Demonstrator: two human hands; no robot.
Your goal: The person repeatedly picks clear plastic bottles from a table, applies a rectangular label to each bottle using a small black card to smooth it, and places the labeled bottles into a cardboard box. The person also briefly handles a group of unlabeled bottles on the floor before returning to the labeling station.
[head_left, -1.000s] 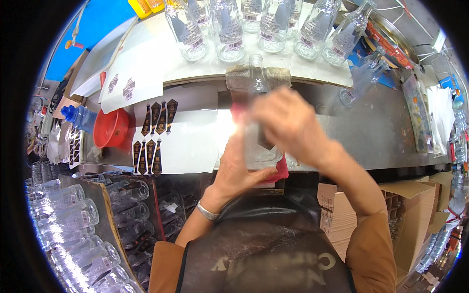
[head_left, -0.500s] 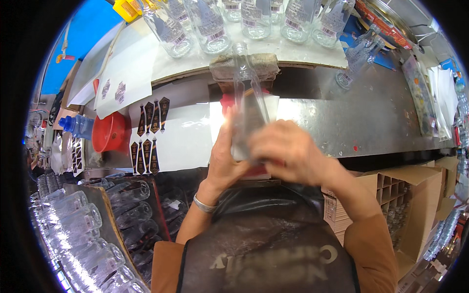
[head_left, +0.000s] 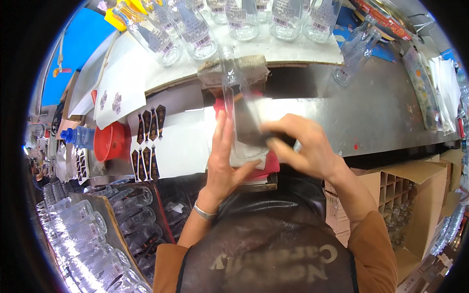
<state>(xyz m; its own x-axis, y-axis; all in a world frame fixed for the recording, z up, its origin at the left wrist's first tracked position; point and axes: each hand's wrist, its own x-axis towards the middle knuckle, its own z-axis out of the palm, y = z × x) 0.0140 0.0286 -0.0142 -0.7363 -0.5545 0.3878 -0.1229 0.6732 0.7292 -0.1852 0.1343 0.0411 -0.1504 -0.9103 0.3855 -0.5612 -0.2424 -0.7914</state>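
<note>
1. Bottle lies mid-view, neck over a cloth pad, base toward the apron; clear glass leaves its outline faint, and whether the dark patch is on it or behind it cannot be told.
2. Far left, racked bottles are cut off by the view's rim and partly lost in glare.
3. Next comes a red bowl, then a sheet bearing dark labels.
4. Behind, row bottles have their tops cropped.
5. Left hand touches Bottle's left side, fingers straight; whether it grips or merely braces, I cannot tell.
6. Right hand, blurred, pinches a dark piece of unclear shape beside Bottle's right edge.
7. Rightward, two bottles overlap; the right arm partly hides a carton.
</note>
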